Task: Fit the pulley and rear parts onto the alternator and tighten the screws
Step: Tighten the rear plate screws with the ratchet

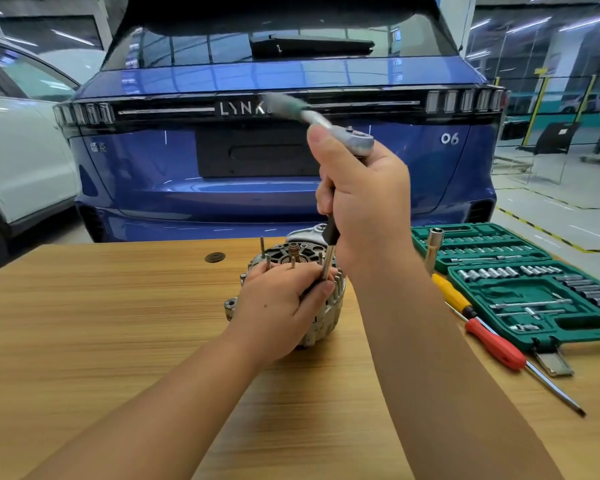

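So we're mid-tightening here. The alternator (291,296) sits on the wooden table (118,323), rear face up, right under the left hand (278,306), which is clamped over its near side with the thumb pinching the bottom of the extension bar (329,258) to steady it. The right hand (364,202) is closed around the upper part of that bar just below the ratchet (340,133), whose handle swings off up and to the left, blurred.

Progress-wise I'd say roughly the middle: the bar looks seated on one fastener at the rim, but several studs (264,251) poke up bare beyond the left fingers, and the shaft end in the centre is uncovered, so no rear cover yet as far as I can see. The pulley side faces down and is hidden, can't tell if it's on.

Stuff around: to the right of the right forearm there's an open green socket set (534,289), a yellow-handled screwdriver (451,292) and a red-handled screwdriver (496,344). Nothing really blocks the swing, though those upright studs sit close to the bar. A blue car (291,188) is parked beyond the table.
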Demonstrator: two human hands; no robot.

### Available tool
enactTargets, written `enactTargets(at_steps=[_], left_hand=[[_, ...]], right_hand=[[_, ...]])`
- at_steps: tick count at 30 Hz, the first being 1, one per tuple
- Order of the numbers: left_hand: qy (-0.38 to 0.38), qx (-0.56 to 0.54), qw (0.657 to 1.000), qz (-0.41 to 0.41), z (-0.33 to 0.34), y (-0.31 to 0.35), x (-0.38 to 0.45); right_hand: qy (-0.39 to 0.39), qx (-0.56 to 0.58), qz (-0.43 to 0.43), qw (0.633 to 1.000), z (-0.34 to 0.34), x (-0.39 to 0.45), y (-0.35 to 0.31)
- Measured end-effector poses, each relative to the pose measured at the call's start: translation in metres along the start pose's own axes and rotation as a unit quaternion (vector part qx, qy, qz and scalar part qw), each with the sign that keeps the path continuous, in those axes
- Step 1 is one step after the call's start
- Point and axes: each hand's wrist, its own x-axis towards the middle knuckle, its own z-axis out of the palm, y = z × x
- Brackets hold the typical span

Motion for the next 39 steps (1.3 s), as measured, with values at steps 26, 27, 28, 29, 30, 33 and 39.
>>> enactTargets(at_steps=[26, 27, 28, 29, 30, 33, 39], left_hand=[[-0.055, -0.084, 0.993, -0.054, -0.006, 0.004, 0.005], [-0.051, -0.084, 0.994, -0.051, -0.005, 0.003, 0.004], [-0.049, -0.085, 0.994, -0.048, -0.004, 0.002, 0.004], [-0.047, -0.085, 0.994, -0.046, -0.004, 0.001, 0.004], [-0.046, -0.085, 0.994, -0.045, -0.004, 0.001, 0.004], [-0.035, -0.078, 0.996, -0.037, -0.003, 0.001, 0.004], [-0.034, -0.071, 0.996, -0.046, -0.002, 0.002, 0.005]], right_hand=[[-0.054, 0.014, -0.006, 0.998, 0.003, -0.009, -0.002], [-0.021, -0.022, -0.025, 0.999, 0.006, -0.009, -0.002], [0.005, -0.042, -0.034, 0.999, 0.007, -0.008, -0.002], [0.019, -0.054, -0.027, 0.998, 0.007, -0.007, -0.001], [0.011, -0.048, -0.005, 0.999, 0.004, -0.006, -0.002], [-0.103, 0.05, 0.068, 0.991, -0.007, -0.003, -0.004], [-0.103, 0.042, -0.045, 0.993, -0.006, -0.007, 0.006]])
